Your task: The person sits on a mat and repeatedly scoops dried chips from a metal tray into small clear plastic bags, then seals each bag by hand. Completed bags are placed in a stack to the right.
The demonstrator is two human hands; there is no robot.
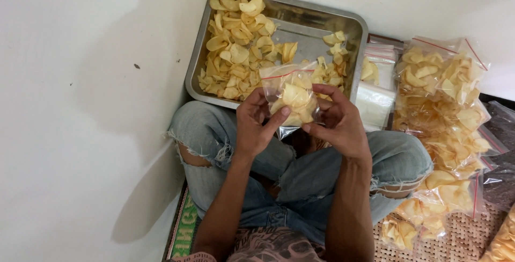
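Clear plastic, thin and crinkly, makes up the small bag point(291, 100) of pale yellow chips held at the centre of the head view, just above the person's crossed legs in torn blue jeans point(300, 165). The left hand point(256, 125) sits at the bag's nine o'clock, fingers curled around its side and the thumb pressed on the front near the bottom. The right hand point(339, 122) closes on it from three o'clock, fingertips pinching the lower edge and side. Both hands are narrowed onto the bag, so it hangs between them, its red-striped zip mouth pointing to twelve o'clock.

At twelve o'clock beyond the bag lies a metal tray point(327, 26), loose chips point(236, 52) heaped mostly in its left half. At two o'clock a stack of empty bags point(375, 98) rests beside the tray, and from three to five o'clock filled bags point(445, 111) lie piled on a woven mat point(461, 240). A white wall point(80, 106) fills the nine o'clock side.

The bag looks light, and its film is likely slippery and soft, giving no support; the chips inside seem brittle and would probably crack under a squeeze. The safest hold appears to be the zip strip at the top or the empty bottom corners, not the filled middle.
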